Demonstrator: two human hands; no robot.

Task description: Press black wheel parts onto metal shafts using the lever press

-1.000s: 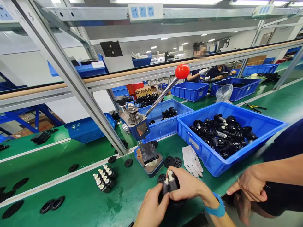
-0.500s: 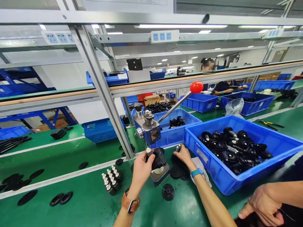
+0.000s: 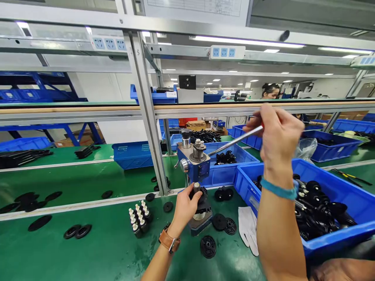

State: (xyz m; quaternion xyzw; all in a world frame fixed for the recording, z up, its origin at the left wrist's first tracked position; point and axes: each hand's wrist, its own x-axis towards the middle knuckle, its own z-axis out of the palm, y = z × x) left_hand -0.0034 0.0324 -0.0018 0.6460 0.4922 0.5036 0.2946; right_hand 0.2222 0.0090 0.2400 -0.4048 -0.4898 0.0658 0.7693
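Observation:
My left hand [image 3: 185, 206], with a brown watch strap at the wrist, is closed around a small grey cylindrical piece [image 3: 197, 187]. That piece stands upright at a black plastic part [image 3: 205, 203] on the base of a blue hand press [image 3: 193, 162]. Raised at the right, my right hand [image 3: 278, 134] wraps round the end of the press lever [image 3: 237, 139], hiding its red knob. Black ribbed discs [image 3: 208, 246] lie in front of the press. Several black cylinders with white tips [image 3: 138, 218] stand grouped left of my left hand.
A big blue bin [image 3: 328, 230] of black parts stands at the right, partly behind my right forearm. A white glove [image 3: 248, 230] lies beside it. Another person's hand [image 3: 340, 270] shows at the bottom right. A metal post [image 3: 148, 105] rises left of the press.
My right hand has left the small part right of the press base and gone up to the lever's knob. My left hand stays at the press. The view has shifted.

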